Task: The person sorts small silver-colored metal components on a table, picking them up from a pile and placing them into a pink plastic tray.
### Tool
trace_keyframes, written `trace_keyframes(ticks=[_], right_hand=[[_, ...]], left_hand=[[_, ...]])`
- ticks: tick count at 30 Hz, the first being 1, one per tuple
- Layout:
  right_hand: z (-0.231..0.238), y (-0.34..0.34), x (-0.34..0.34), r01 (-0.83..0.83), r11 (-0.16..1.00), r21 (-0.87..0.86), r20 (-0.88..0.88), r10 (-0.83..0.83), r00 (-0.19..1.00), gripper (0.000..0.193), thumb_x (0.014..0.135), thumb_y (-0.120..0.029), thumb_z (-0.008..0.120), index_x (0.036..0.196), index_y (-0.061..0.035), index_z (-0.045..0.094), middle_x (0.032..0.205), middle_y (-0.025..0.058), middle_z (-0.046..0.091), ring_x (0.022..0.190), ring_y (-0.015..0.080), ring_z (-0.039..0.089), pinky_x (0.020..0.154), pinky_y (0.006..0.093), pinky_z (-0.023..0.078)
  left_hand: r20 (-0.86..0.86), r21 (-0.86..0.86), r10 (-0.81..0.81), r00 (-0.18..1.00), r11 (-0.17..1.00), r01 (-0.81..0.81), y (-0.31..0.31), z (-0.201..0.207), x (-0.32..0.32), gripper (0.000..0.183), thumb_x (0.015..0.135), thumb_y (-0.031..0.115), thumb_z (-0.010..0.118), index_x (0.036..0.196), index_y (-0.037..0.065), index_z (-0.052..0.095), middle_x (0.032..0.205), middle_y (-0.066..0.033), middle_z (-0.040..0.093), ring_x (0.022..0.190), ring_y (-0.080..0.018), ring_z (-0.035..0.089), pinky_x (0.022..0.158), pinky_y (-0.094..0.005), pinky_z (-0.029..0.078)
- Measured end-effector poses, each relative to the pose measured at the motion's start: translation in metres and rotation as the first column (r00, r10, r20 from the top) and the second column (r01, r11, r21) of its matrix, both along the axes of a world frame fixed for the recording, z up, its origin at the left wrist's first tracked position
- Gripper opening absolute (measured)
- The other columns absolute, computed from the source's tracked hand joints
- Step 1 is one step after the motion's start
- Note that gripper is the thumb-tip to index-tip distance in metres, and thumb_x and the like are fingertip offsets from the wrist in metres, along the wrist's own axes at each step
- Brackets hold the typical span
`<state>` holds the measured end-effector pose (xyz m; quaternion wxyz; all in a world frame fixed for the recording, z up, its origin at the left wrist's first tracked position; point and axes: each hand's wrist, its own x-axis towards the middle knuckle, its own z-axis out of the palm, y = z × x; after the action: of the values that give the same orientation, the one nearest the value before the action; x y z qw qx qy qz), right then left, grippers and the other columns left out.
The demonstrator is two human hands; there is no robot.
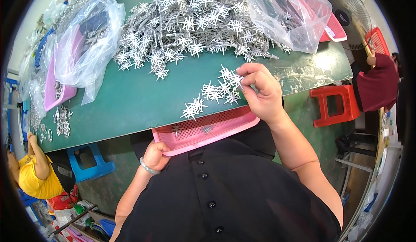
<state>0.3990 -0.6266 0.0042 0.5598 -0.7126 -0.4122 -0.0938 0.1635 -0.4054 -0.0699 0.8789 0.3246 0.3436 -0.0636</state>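
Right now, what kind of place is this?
Probably a workshop: a big heap of silvery star-shaped pieces lies on a green worktable, a pink basket is at its edge, and a person in yellow is nearby.

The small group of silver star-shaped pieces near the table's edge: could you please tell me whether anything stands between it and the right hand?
Nothing visible does: the right hand is at the right end of the small group of silver star-shaped pieces and seems to pinch one.
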Motion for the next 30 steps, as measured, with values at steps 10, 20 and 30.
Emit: trace_keyframes(ticks=[10, 20, 30], right_hand=[[-0.004, 0.001, -0.001, -0.002, 0.999, -0.048, 0.101, 0.007, 0.995, 0.016, 0.068, 0.013, 0.058, 0.075, -0.0002, 0.052, 0.093, 0.0113, 0.06, 0.068, 0.0223, 0.058, 0.059, 0.0267, 0.047], [-0.007, 0.003, -0.005, 0.006, 0.999, -0.048, 0.212, 0.004, 0.977, 0.017, 0.065, 0.013, 0.06, 0.074, 0.001, 0.053, 0.094, 0.0135, 0.059, 0.075, 0.026, 0.06, 0.063, 0.0284, 0.049], [-0.01, -0.028, -0.01, 0.308, 0.94, -0.149, 0.22, -0.272, 0.937, 0.015, 0.067, 0.012, 0.059, 0.074, 0.0004, 0.053, 0.091, 0.0138, 0.056, 0.069, 0.0273, 0.057, 0.059, 0.0312, 0.047]], left_hand=[[0.017, 0.002, 0.009, 1.0, 1.0, -0.009, -0.001, 0.001, 0.0, 0.061, 0.057, -0.006, 0.041, 0.118, -0.003, 0.047, 0.116, -0.0126, 0.053, 0.112, -0.0284, 0.049, 0.1, -0.0397, 0.036], [0.008, -0.032, 0.055, 0.998, 0.998, -0.055, -0.002, 0.003, -0.002, 0.057, 0.059, -0.009, 0.041, 0.115, -0.005, 0.047, 0.112, -0.0132, 0.053, 0.107, -0.0264, 0.051, 0.094, -0.0351, 0.04], [0.035, 0.0, 0.035, 0.999, 0.999, -0.035, -0.001, -0.002, -0.005, 0.059, 0.058, -0.007, 0.041, 0.117, -0.003, 0.048, 0.114, -0.012, 0.054, 0.109, -0.0274, 0.051, 0.098, -0.0382, 0.037]])
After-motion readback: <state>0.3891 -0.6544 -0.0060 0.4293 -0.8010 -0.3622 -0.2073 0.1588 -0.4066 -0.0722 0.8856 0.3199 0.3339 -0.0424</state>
